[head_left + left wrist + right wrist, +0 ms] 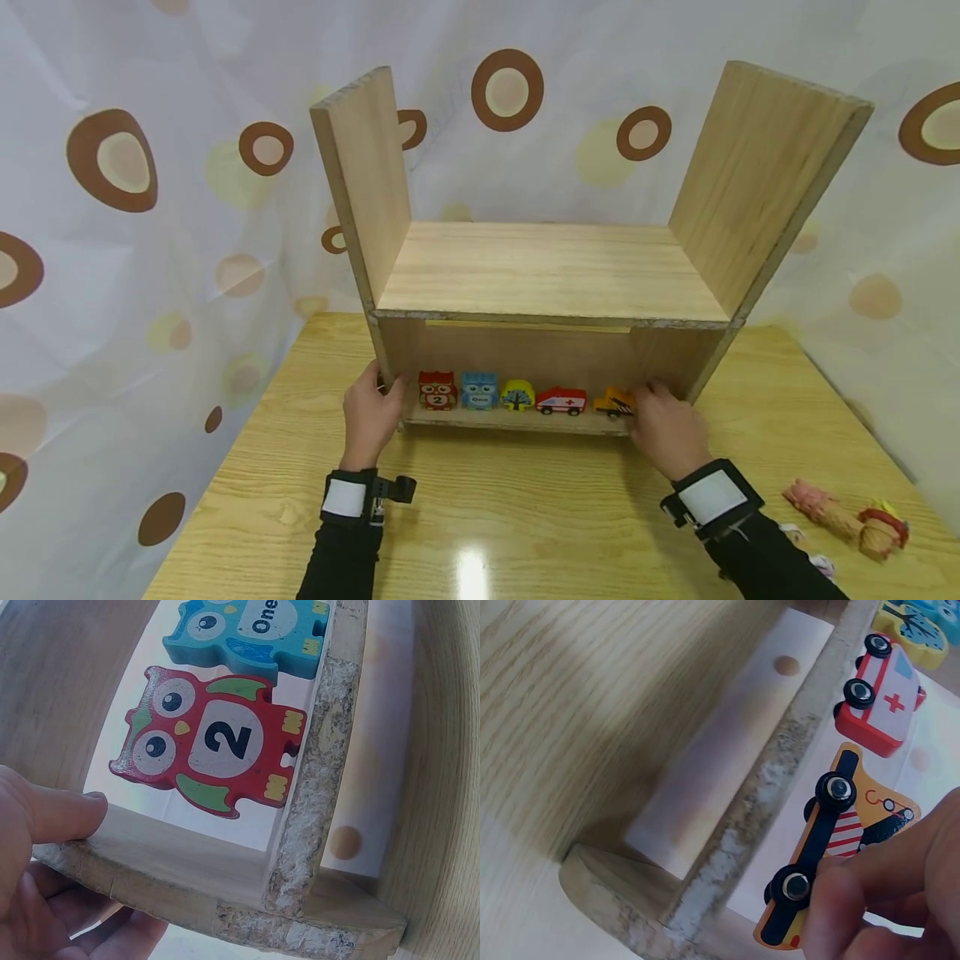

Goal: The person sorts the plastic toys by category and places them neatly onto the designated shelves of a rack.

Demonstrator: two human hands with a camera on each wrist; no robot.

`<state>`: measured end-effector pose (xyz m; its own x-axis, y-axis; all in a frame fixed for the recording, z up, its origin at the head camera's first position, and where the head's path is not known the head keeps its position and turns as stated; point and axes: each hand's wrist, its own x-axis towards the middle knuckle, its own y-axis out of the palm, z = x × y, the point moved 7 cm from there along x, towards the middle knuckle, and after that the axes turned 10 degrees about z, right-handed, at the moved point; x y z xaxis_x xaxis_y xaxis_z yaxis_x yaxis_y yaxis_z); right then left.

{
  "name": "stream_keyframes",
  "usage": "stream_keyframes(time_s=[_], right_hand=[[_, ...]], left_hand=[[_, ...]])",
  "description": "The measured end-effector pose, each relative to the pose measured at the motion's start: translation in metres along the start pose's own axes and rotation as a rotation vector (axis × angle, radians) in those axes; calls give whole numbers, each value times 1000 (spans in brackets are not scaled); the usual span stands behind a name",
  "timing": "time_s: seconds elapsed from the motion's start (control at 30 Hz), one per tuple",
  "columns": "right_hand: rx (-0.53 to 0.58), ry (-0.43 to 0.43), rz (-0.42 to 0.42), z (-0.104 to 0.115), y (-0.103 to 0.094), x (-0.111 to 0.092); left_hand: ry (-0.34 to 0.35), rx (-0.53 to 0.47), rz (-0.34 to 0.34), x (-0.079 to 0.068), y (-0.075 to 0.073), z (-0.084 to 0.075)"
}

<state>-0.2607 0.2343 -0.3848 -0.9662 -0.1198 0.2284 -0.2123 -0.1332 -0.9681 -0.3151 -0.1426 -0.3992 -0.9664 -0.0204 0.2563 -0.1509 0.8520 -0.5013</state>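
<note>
A wooden shelf (551, 271) stands on the table with a row of toys on its lower board. My left hand (372, 414) grips the shelf's left side panel, thumb inside and fingers outside. Beside that thumb is a red owl block (210, 742) marked 2, then a blue owl block (480, 391) marked One. A yellow tree block (517, 395) and a red and white toy ambulance (561, 401) follow. At the row's right end, my right hand (667, 429) pinches a yellow-orange toy tow truck (832, 825), partly covering its rear.
The shelf's two tall side panels (757, 183) rise above its upper board. Several small dolls (847, 517) lie on the table (517, 508) at the right, some partly behind the right sleeve. A patterned sheet (187, 250) hangs behind.
</note>
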Motion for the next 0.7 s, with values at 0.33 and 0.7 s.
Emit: stream_keyframes(time_s=[0.33,0.7], right_hand=[[29,-23,-2,-3,7,7],[31,-72,-90,1,-3,-3]], left_hand=[[0,-8,5,3,0,-2],[13,-7,5,1,1,1]])
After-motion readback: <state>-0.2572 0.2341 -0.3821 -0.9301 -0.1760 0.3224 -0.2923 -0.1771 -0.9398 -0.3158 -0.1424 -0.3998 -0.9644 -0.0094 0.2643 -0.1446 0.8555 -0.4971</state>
